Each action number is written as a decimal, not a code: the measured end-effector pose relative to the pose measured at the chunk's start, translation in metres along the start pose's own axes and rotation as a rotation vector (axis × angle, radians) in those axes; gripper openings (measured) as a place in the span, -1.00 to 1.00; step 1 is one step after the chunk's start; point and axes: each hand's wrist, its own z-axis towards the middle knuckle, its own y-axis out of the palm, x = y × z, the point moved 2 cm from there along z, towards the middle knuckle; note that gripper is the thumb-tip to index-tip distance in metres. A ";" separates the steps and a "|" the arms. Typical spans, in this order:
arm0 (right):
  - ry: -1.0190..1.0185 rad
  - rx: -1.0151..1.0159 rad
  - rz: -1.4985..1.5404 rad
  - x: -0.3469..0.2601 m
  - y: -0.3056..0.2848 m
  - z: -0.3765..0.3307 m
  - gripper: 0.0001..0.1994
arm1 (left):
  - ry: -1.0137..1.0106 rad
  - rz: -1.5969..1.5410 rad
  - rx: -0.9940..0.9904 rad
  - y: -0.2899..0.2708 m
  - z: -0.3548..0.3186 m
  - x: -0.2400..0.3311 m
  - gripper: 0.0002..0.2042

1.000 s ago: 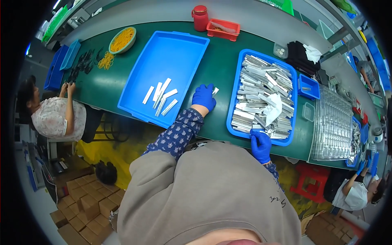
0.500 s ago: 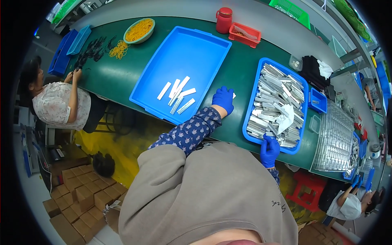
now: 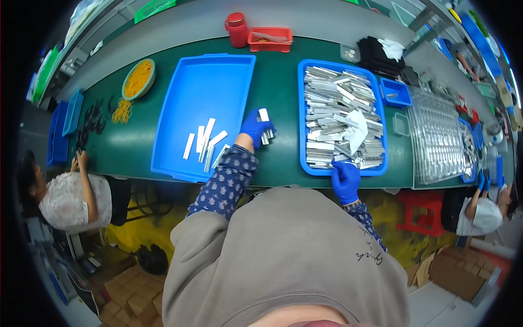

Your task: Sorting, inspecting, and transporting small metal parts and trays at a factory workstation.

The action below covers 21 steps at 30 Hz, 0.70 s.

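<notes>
My left hand point(image 3: 255, 129), in a blue glove, is closed around a few short silver-white metal strips point(image 3: 264, 115) that stick out past its fingers. It is over the green bench, at the right rim of a shallow blue tray point(image 3: 188, 82). Several loose strips point(image 3: 208, 144) lie near the front of that tray. At the front rim of a second blue tray point(image 3: 301, 117), my gloved right hand point(image 3: 345, 182) has its fingers curled; what they hold, if anything, is hidden. That tray is heaped with metal strips point(image 3: 332, 103), and a crumpled white tissue point(image 3: 357, 131) rests on top.
Behind are a red jug point(image 3: 236, 30) and a red bin point(image 3: 270, 47). A bowl of yellow rubber bands point(image 3: 139, 79) stands left. On the right are a small blue box point(image 3: 395, 100) and stacked clear plastic trays point(image 3: 433, 136). Co-workers point(image 3: 76, 199) sit at both sides.
The whole view has turned and shifted. My left hand now sits closer to the left tray's rim, and the strips in it show clearly. The right hand stays at the right tray's front rim.
</notes>
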 end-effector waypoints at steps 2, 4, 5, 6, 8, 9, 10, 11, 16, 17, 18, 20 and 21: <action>0.032 0.014 -0.001 0.002 -0.003 -0.001 -0.86 | -0.035 -0.457 -0.134 0.000 0.006 0.003 -0.54; -0.006 0.039 0.020 0.002 -0.003 0.001 -0.86 | -0.056 -0.584 -0.223 0.009 0.002 0.012 -0.53; 0.005 0.045 0.017 0.004 -0.004 0.001 -0.86 | -0.041 -0.613 -0.277 0.016 -0.001 0.016 -0.54; 0.001 0.042 0.028 0.003 -0.004 0.001 -0.86 | -0.044 -0.609 -0.277 0.021 -0.005 0.018 -0.54; 0.001 0.042 0.040 0.003 -0.003 0.001 -0.86 | -0.092 -0.862 -0.405 0.034 -0.011 0.022 -0.57; -0.002 0.041 0.046 0.004 -0.004 0.000 -0.87 | -0.097 -0.860 -0.407 0.040 -0.015 0.026 -0.57; -0.005 0.041 0.052 0.005 -0.004 0.000 -0.87 | -0.123 -0.946 -0.490 0.047 -0.021 0.033 -0.56; 0.000 0.044 0.050 0.006 -0.004 -0.001 -0.87 | -0.149 -1.031 -0.572 0.053 -0.025 0.039 -0.53; -0.021 0.063 0.049 0.007 -0.004 -0.003 -0.88 | -0.153 -1.106 -0.662 0.071 -0.035 0.053 -0.44; -0.015 0.065 0.048 0.008 -0.003 -0.003 -0.88 | -0.146 -1.112 -0.683 0.073 -0.036 0.053 -0.41; -0.011 0.055 0.052 0.008 -0.003 -0.004 -0.88 | -0.137 -1.119 -0.704 0.075 -0.037 0.055 -0.39; -0.004 0.044 0.056 0.008 -0.003 -0.004 -0.88 | -0.125 -1.107 -0.712 0.079 -0.039 0.055 -0.37; 0.000 0.037 0.059 0.007 -0.003 -0.002 -0.88 | -0.109 -1.095 -0.720 0.081 -0.040 0.056 -0.35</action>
